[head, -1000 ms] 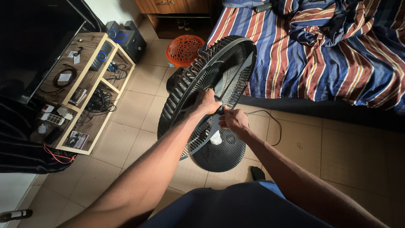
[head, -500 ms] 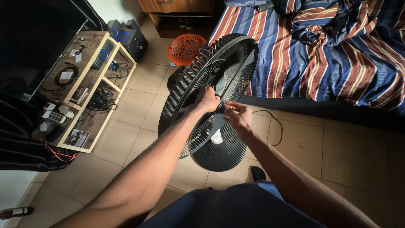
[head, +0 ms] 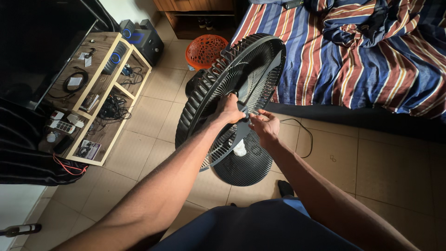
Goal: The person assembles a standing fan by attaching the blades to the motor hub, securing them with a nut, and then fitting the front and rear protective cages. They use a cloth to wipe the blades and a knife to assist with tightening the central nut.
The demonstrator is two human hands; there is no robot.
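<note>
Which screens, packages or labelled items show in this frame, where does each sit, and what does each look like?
Television screen: far left on the wooden stand; large, flat, black, unlit.
Small booklet or package: bottom shelf of the stand; flat, dark with a pale picture.
White card: on the stand's top, beside a coiled black cable; small, rectangular.
None on the black fan that both hands hold.

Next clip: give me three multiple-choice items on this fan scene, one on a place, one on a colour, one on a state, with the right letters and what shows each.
1. Where does the orange basket stand?
A on the bed
B on the tiled floor beyond the fan
C on the shelf

2. What colour is the fan guard?
A white
B black
C red

3. Where is the left hand?
A at the fan's hub
B flat on the floor
C on the bedsheet

Answers: B, floor tiles surround it; B, its ribs are dark all round; A, its grip closes there, right hand alongside.
</note>
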